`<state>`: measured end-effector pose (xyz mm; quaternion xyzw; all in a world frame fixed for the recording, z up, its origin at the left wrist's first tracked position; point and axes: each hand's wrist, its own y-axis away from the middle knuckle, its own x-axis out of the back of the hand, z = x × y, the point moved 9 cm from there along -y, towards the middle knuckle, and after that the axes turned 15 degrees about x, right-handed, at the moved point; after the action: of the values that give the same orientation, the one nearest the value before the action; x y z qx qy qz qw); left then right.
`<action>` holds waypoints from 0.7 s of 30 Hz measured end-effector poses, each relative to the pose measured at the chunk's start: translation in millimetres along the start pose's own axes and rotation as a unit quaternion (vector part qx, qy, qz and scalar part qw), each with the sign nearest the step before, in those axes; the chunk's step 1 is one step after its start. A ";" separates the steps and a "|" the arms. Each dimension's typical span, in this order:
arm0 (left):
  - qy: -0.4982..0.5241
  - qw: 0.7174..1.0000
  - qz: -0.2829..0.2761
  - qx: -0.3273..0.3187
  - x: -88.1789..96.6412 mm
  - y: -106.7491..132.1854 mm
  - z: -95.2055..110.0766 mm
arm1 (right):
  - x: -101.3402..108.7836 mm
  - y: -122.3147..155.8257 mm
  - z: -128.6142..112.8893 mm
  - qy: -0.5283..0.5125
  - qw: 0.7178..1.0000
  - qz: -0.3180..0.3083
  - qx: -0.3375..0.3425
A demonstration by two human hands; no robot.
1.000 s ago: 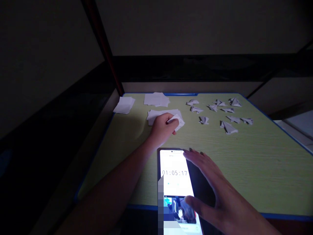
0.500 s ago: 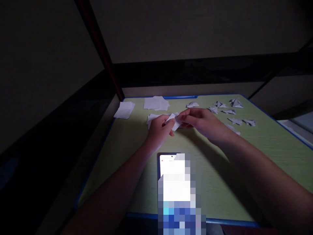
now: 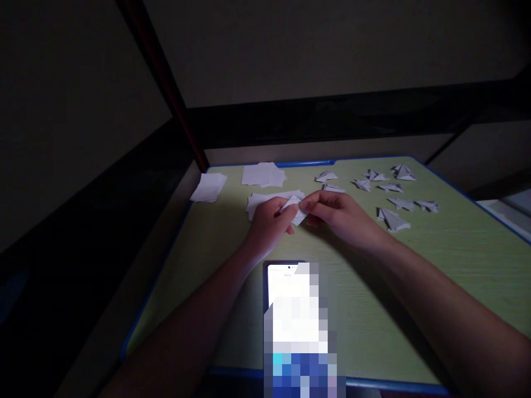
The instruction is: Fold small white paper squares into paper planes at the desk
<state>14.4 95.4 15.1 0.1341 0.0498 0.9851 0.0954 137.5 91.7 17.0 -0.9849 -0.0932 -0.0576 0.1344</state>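
Both my hands meet over the middle of a green table point(image 3: 456, 265). My left hand point(image 3: 269, 224) and my right hand point(image 3: 338, 213) pinch a small white sheet of paper point(image 3: 293, 209) between their fingertips, just above a loose pile of white sheets point(image 3: 259, 200). The paper looks partly folded, with a corner pointing down. Fingers of both hands are closed on its edges.
A lit phone point(image 3: 296, 326) lies at the near table edge between my forearms. Two more stacks of white sheets point(image 3: 209, 187) point(image 3: 263, 174) sit at the back left. Several folded paper shapes point(image 3: 390, 218) are scattered at the back right. A dark frame and post rise behind the table.
My right hand left the phone and came up to the paper held by my left hand. Since half a second ago both hands have shifted only slightly on the sheet.
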 end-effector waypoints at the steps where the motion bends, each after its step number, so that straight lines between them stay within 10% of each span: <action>1: -0.002 1.000 0.000 0.000 0.1 0.0 0.0 | -0.9 0.0 0.3 -0.002 1.000 -0.001 0.004; 21: 0.025 1.000 0.014 0.001 1.1 -3.5 -3.9 | 2.8 3.0 5.7 0.013 0.996 0.079 0.033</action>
<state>12.9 98.8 11.2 0.1103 0.0513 0.9894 0.0797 141.3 90.9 11.2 -0.9834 -0.0151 -0.0569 0.1719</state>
